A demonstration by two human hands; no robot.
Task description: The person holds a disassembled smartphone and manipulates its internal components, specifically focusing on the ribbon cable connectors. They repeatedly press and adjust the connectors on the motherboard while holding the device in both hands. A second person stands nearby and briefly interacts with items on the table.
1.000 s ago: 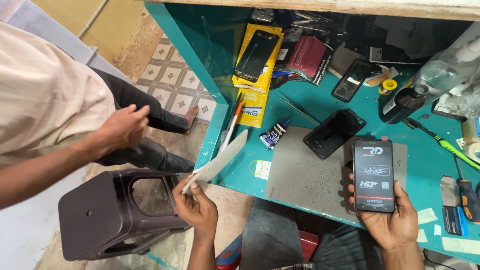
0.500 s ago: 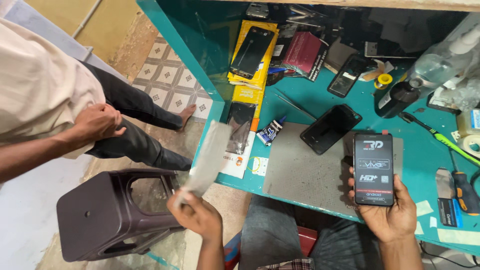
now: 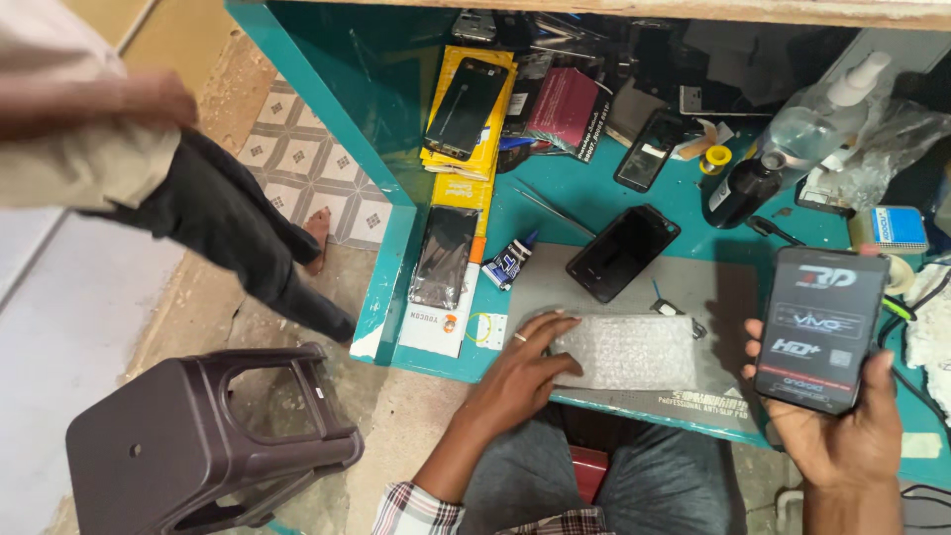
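A person sits at a teal workbench point(image 3: 555, 213); left hand point(image 3: 520, 372) lies flat, fingers spread, on the left end of a bubble-wrap sheet point(image 3: 629, 352), which rests on a grey mat point(image 3: 713, 297) at the bench's front edge; a ring shows on one finger. Right hand point(image 3: 847, 426) grips a black phone-shaped package point(image 3: 820, 327) upright off the bench's right side, thumb on its left edge, fingers curled round the right; its face carries white and red print.

Just above the bubble wrap, a black phone point(image 3: 622, 253) lies tilted face-up, half on the mat; a small glue tube point(image 3: 507, 266) w/ blue-white label sits just beside the mat's left corner. Further left, a dark screen panel point(image 3: 443, 256) rests on a white card w/ orange mark at the bench edge. At rear left, a yellow flat pack point(image 3: 468, 109) holds another black screen; next to it a dark red box point(image 3: 567, 107); another phone point(image 3: 649, 151) lies near the middle. At right, a black bottle point(image 3: 741, 190), a clear spray bottle point(image 3: 827, 114), a small blue-white box point(image 3: 897, 228).

On the floor at left, a dark brown plastic stool point(image 3: 198, 446); another person in a beige top and dark trousers point(image 3: 223, 213) stands on the patterned tiles.
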